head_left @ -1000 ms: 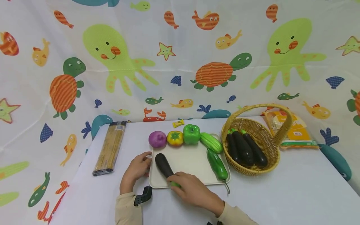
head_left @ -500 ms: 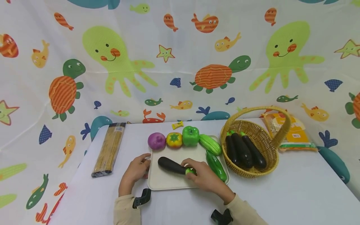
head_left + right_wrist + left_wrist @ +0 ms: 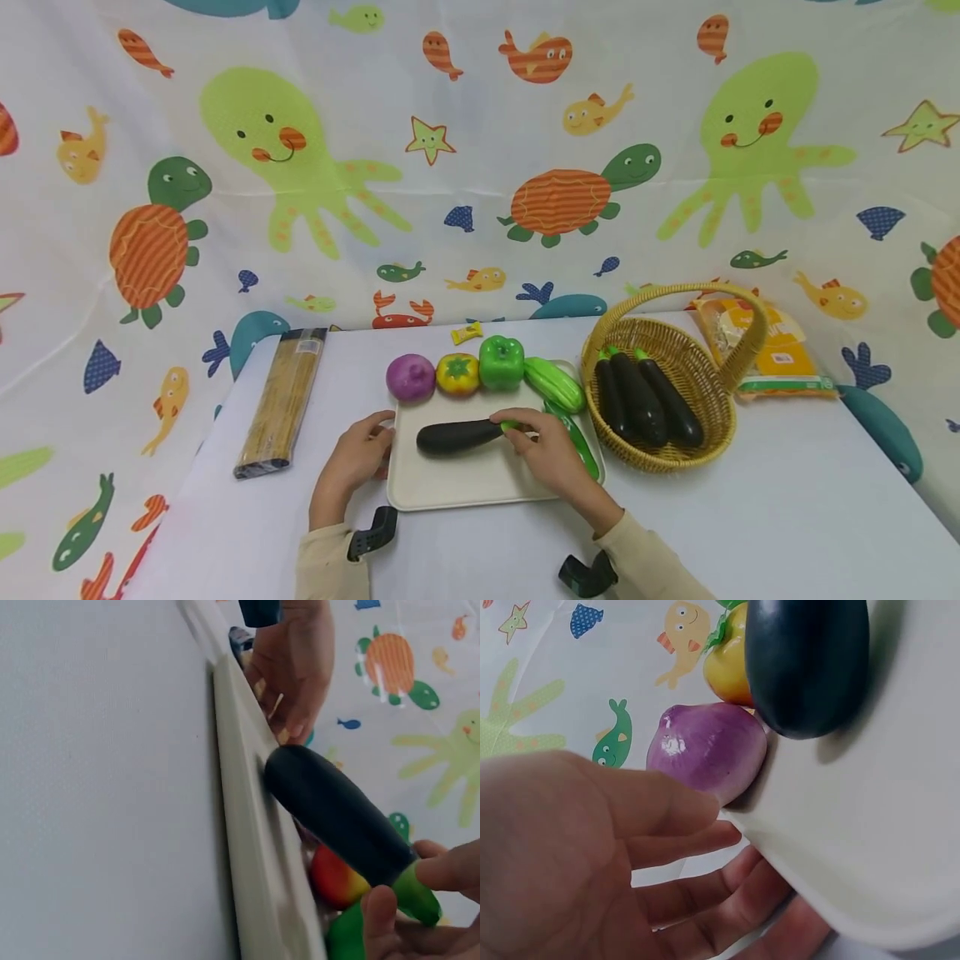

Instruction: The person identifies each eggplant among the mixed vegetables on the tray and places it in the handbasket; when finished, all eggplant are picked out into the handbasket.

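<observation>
A dark eggplant [image 3: 453, 437] lies crosswise over the cream tray [image 3: 480, 497], its round end to the left. My right hand [image 3: 551, 454] pinches its green stem end between thumb and fingers; the grip shows in the right wrist view beside the eggplant [image 3: 337, 810]. At the tray's left side, my left hand [image 3: 358, 457] touches the outer edge with loosely bent fingers, the tips partly hidden by the rim. Along the back of the tray sit a purple onion [image 3: 411, 377], a yellow pepper [image 3: 457, 374], a green bell pepper [image 3: 502, 363] and a cucumber [image 3: 553, 384].
A long green pepper [image 3: 576, 442] lies at the tray's right, partly behind my right hand. Beyond it stands a wicker basket [image 3: 720, 433] holding several eggplants [image 3: 636, 398]. An orange food bag [image 3: 780, 354], a pack of noodles [image 3: 281, 404] and a yellow wrapped candy [image 3: 467, 333] lie around.
The eggplant has swung from pointing away at the tray's left to lying nearly crosswise, as my right hand moved right and farther back with its stem. My left hand has stayed at the edge.
</observation>
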Tool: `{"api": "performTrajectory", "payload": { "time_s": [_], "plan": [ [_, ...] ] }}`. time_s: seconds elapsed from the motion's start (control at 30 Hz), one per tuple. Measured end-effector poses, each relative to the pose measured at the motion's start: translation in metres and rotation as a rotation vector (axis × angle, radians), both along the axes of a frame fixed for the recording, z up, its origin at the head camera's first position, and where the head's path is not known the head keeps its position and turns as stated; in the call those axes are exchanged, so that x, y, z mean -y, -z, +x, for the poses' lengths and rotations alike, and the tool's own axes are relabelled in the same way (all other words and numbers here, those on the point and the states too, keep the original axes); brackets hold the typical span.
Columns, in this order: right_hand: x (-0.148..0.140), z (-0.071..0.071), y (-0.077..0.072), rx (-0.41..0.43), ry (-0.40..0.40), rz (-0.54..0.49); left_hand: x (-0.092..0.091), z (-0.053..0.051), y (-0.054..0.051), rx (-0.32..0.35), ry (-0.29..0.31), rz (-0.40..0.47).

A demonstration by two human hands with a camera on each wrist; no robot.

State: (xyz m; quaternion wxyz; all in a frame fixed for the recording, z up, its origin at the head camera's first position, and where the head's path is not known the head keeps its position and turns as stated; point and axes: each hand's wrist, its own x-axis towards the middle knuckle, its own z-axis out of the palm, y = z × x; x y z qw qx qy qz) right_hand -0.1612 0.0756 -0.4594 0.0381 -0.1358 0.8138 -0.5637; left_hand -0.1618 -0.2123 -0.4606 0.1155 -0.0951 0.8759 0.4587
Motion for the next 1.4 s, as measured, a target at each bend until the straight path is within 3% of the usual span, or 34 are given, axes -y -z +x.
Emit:
{"api": "performTrajectory", "payload": {
  "time_s": [0.17, 0.3, 0.5, 0.8, 1.4],
  "plan": [
    [0.004, -0.002, 0.003, 0.015, 0.066, -0.082, 0.001, 0.000, -0.003, -0.015, 0.006, -0.009],
    [0.008, -0.002, 0.007, -0.019, 0.112, -0.132, 0.001, -0.002, -0.005, -0.014, 0.010, -0.008],
    [0.010, -0.003, 0.011, -0.049, 0.178, -0.148, -0.001, -0.003, -0.005, -0.007, 0.008, 0.000],
    [0.009, -0.004, 0.016, -0.016, 0.223, -0.163, 0.000, -0.002, -0.001, 0.001, 0.007, -0.002],
    [0.012, 0.000, 0.025, -0.024, 0.286, -0.298, 0.000, -0.001, 0.001, 0.006, 0.005, -0.009]
  ]
}}
